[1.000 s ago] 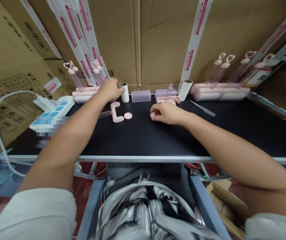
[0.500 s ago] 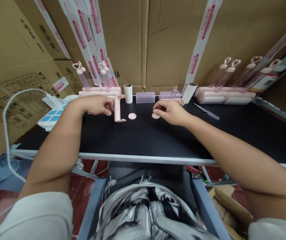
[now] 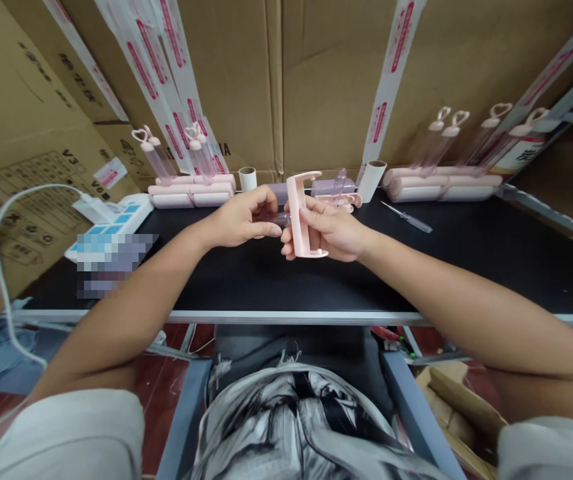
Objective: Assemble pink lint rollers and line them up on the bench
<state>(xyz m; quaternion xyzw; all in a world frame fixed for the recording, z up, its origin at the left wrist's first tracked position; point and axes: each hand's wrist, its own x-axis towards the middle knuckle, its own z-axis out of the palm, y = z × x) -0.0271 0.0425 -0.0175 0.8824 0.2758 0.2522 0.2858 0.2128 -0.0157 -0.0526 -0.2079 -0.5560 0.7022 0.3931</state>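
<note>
My right hand grips a pink C-shaped plastic bracket, held upright above the black table with its two short arms pointing right. My left hand is closed around a translucent purplish piece, mostly covered by the fingers. Its narrow end meets the bracket's left side; whether it is seated in it I cannot tell. Behind my hands lie a translucent purple sleeve, partly hidden, and another purple cylinder with a pink part before it. My hands mostly hide the spot where the pink discs lay.
White tubes stand at the back, one left and one right. Pink rollers with clear heart-topped handles sit at left and right. A screwdriver lies at right. The power strip is at left, beside a pixelated patch.
The pink bracket has moved right and up, from beside my left hand into my right hand. My right hand has left the pink disc, and both hands have come together.
</note>
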